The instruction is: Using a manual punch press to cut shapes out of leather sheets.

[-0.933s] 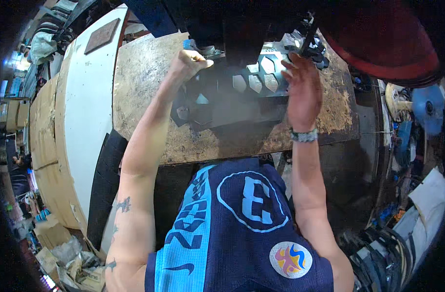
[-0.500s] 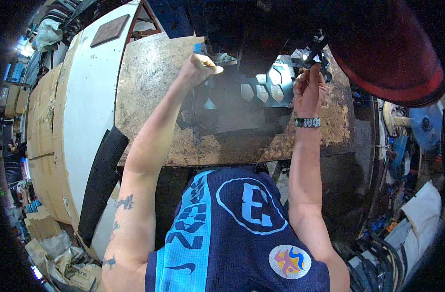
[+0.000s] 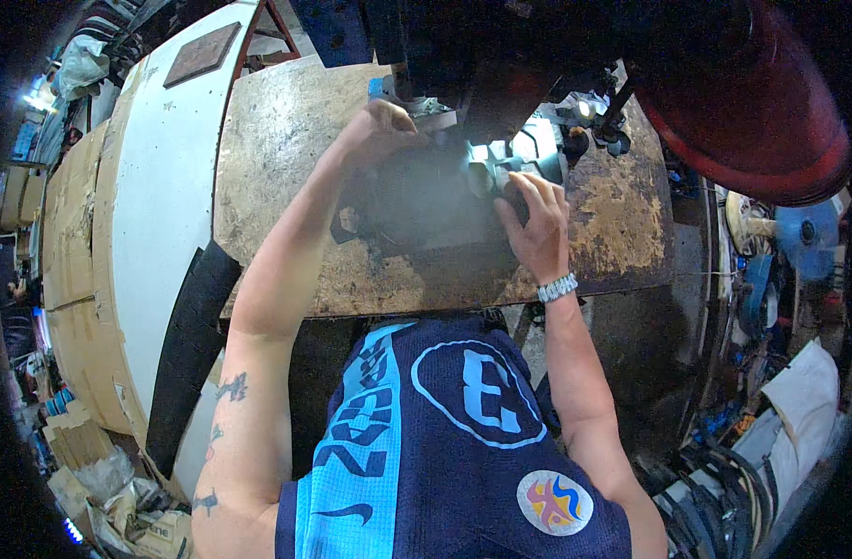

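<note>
Under the dark machine (image 3: 417, 37), my left hand (image 3: 381, 129) is closed, its fingertips at the left side of a dim grey sheet (image 3: 412, 191); whatever it pinches is hidden. My right hand (image 3: 540, 224) is at the sheet's right side, thumb and fingers apart. Its fingertips touch or hover just over some pale flat pieces (image 3: 487, 166), brightly lit, and I cannot tell which. Behind them lies a bright panel with angular cutouts (image 3: 538, 140). The sheet's edges are lost in shadow.
The worn wooden tabletop (image 3: 277, 121) spreads beneath the machine. A large dark red rounded part (image 3: 752, 121) overhangs the right. White board (image 3: 170, 140) and cardboard (image 3: 76, 270) stand left, near a black curved strip (image 3: 193, 345). A fan (image 3: 803, 233) is at far right.
My right hand has come away from the machine's right side, moving left and nearer, and its fingers have spread. Pale pieces now show by its fingertips. My left hand stays in nearly the same place.
</note>
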A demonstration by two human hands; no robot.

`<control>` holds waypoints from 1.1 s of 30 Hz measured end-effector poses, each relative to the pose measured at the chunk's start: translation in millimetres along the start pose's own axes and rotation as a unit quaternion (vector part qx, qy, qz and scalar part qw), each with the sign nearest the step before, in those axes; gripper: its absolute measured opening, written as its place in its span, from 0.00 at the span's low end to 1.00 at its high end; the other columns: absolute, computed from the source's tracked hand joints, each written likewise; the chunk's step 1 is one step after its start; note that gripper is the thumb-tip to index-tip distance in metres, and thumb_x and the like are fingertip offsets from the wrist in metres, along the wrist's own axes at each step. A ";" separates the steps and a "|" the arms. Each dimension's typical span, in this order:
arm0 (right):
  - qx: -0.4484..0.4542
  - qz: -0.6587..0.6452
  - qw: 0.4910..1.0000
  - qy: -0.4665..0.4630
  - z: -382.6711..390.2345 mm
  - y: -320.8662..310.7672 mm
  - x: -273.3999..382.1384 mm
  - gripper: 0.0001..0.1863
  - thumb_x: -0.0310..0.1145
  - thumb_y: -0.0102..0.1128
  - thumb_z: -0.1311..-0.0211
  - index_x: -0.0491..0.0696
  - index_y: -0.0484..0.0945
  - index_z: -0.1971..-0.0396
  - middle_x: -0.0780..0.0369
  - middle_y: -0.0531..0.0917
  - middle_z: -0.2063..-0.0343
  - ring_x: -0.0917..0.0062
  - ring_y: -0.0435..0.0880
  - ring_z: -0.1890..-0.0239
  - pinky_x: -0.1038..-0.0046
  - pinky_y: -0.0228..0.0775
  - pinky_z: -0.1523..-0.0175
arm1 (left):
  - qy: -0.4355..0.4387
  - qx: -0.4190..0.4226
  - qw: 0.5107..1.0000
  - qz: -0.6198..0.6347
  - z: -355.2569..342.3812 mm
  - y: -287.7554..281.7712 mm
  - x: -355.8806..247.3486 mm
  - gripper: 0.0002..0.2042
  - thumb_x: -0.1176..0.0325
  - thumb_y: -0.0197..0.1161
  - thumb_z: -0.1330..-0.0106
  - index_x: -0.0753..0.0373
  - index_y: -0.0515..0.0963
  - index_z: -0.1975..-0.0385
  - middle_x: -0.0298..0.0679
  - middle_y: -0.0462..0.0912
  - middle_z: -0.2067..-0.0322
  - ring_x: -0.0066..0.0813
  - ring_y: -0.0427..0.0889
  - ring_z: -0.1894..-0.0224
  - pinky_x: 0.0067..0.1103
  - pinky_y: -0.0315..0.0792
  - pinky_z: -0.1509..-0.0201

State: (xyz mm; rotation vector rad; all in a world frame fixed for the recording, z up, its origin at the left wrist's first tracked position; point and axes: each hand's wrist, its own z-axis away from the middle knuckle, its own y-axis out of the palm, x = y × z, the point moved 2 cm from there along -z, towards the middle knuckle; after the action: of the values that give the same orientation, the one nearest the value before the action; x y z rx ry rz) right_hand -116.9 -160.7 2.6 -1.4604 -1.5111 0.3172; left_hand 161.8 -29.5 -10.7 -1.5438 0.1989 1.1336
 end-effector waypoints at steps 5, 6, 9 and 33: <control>0.085 -0.028 0.991 0.094 21.5 -19.3 9.2 0.17 0.40 0.65 0.39 0.48 0.79 0.54 0.59 0.81 0.60 0.63 0.77 0.57 0.62 0.68 0.51 | 0.043 0.100 0.994 0.018 35.8 4.5 -36.0 0.15 0.58 0.74 0.44 0.67 0.85 0.69 0.36 0.85 0.75 0.25 0.81 0.71 0.24 0.75 0.65; 0.077 -0.030 0.993 0.082 21.4 -20.6 15.7 0.16 0.38 0.65 0.39 0.48 0.79 0.54 0.60 0.80 0.63 0.64 0.77 0.58 0.62 0.68 0.52 | 0.022 0.151 0.988 0.008 44.0 1.9 -44.1 0.14 0.62 0.72 0.42 0.68 0.84 0.66 0.38 0.86 0.71 0.26 0.83 0.66 0.25 0.76 0.59; 0.028 -0.028 0.997 0.071 22.3 -8.1 15.9 0.17 0.38 0.65 0.39 0.47 0.78 0.53 0.60 0.80 0.64 0.63 0.77 0.58 0.62 0.68 0.52 | 0.074 0.209 0.974 0.036 45.6 17.0 -47.4 0.13 0.65 0.70 0.42 0.67 0.83 0.62 0.40 0.87 0.66 0.27 0.83 0.61 0.25 0.76 0.52; -0.038 -0.198 0.979 0.006 35.2 -16.6 13.8 0.17 0.27 0.64 0.42 0.47 0.80 0.51 0.58 0.80 0.68 0.66 0.82 0.67 0.69 0.75 0.62 | -0.010 0.387 0.892 0.235 38.3 55.5 -92.4 0.13 0.70 0.65 0.41 0.70 0.82 0.59 0.26 0.83 0.66 0.13 0.76 0.63 0.16 0.71 0.57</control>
State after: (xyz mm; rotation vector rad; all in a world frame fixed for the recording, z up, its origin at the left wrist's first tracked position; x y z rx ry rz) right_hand -151.3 -137.8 3.8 -1.1796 -1.7760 0.0107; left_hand 56.3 -56.8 24.4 -0.7749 0.9348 1.2241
